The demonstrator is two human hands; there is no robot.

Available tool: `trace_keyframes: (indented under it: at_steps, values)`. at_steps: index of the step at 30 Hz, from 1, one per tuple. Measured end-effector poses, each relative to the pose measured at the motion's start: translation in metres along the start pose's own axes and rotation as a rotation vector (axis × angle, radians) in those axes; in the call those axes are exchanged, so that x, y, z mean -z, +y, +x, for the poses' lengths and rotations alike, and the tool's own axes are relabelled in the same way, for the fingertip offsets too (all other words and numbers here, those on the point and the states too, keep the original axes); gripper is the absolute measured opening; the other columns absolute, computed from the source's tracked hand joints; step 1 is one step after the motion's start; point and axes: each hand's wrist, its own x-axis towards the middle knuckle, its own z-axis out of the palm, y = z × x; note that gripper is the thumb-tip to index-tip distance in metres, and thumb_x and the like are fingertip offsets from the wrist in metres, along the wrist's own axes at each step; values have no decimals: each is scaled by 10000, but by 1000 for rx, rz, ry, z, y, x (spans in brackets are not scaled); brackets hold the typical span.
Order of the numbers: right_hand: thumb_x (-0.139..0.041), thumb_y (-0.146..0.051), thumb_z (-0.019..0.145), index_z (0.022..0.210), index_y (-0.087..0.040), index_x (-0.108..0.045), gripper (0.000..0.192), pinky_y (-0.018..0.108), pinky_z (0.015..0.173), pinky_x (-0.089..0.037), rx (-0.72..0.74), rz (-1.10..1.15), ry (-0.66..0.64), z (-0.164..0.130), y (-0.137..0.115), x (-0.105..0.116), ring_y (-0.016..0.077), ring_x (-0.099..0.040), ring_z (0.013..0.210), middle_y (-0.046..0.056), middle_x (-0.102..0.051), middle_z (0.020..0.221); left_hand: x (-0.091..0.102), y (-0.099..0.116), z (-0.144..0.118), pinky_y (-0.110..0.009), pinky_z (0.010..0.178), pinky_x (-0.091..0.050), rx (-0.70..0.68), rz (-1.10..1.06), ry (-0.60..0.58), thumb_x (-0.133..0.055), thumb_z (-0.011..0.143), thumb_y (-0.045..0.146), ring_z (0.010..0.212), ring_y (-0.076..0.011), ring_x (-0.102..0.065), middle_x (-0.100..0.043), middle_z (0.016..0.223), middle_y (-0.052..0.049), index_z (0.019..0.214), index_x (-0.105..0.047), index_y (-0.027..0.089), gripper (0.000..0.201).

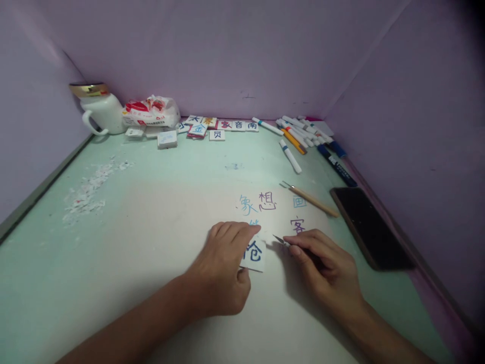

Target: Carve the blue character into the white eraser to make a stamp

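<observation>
Far left, I see a white ceramic jug (104,112) with a gold lid and a curved handle standing at the back of the pale green desk (113,242). Just right of it lies a crinkled white-and-red plastic bag (151,111), and in front, along the left edge, a loose scatter of white paper scraps (89,189). Small square white tiles (212,127), each bearing a printed character, lie in a rough row along the purple back wall.

My left hand (223,270) comes in from the lower left, forearm slanted, palm down; its fingers (242,230) are pressed together and curled over the top edge of a white tile (254,253) printed with a blue character, with the thumb tucked against the tile's lower edge, so that the tile is pinned flat on the desk near the front centre. Above it, blue and purple characters are written on a pale patch of the surface.

My right hand (326,270) enters from the lower right; its fingers pinch a thin blade tool (282,241), metal tip pointing left and close to the tile's right corner.

Further right lie a slim wooden-handled tool (312,200), a heap of white-barrelled markers (303,134), and a flat, glossy black phone (369,227), face up near the right wall.
</observation>
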Motion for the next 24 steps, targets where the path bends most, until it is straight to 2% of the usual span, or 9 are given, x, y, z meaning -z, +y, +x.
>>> trace_keyframes:
  at_steps: [2, 5, 9, 14, 18, 21, 24]
  values:
    - [-558, -114, 866, 974, -231, -689, 206, 266, 543, -466, -7, -5, 1, 0, 0, 0, 156, -615, 701, 31, -612, 796, 4, -2, 1, -485, 992, -367, 24, 22, -13, -571, 673, 109, 1175, -291, -436, -490, 1269, -133, 1322, -327, 174, 697]
    - [-562, -117, 863, 974, -230, -681, 198, 258, 523, -461, -16, -18, 1, 0, 0, -1, 156, -623, 696, 28, -618, 797, 8, -6, 3, -538, 938, -385, 137, 116, -50, -680, 677, 231, 1107, -333, -462, -514, 1203, -141, 1236, -436, 174, 613]
    - [-556, -122, 865, 957, -226, -680, 186, 260, 528, -469, 0, -28, 3, 3, -2, 0, 152, -621, 670, 24, -620, 776, 9, -10, 6, -536, 912, -380, 194, 156, -94, -730, 661, 227, 1018, -307, -488, -546, 1078, -90, 1084, -542, 195, 464]
    - [-541, -145, 867, 968, -222, -679, 187, 265, 547, -470, 7, -84, -76, 17, -5, 6, 155, -629, 668, 32, -650, 802, 7, -14, 5, -507, 935, -357, 165, 156, -106, -708, 692, 204, 1049, -295, -471, -541, 1098, -74, 1152, -514, 227, 500]
    - [-492, -139, 881, 982, -219, -690, 236, 252, 549, -437, 132, -206, -206, 30, -5, 3, 140, -626, 660, 31, -680, 827, 8, -16, 4, -503, 936, -357, 161, 177, -87, -707, 691, 207, 1076, -307, -462, -524, 1147, -87, 1173, -483, 228, 532]
    - [-481, -138, 883, 958, -215, -699, 243, 253, 538, -408, 240, -272, -194, 33, -1, -5, 144, -618, 661, 34, -691, 813, 8, -17, 4, -502, 931, -357, 157, 183, -77, -717, 694, 234, 1075, -308, -468, -525, 1131, -80, 1129, -472, 238, 499]
    - [-483, -116, 872, 946, -216, -701, 252, 259, 566, -414, 280, -258, -170, 31, 6, -13, 148, -615, 685, 39, -696, 820, 7, -19, 4, -505, 921, -354, 132, 191, -68, -740, 699, 296, 1049, -308, -483, -531, 1094, -84, 1117, -457, 227, 509]
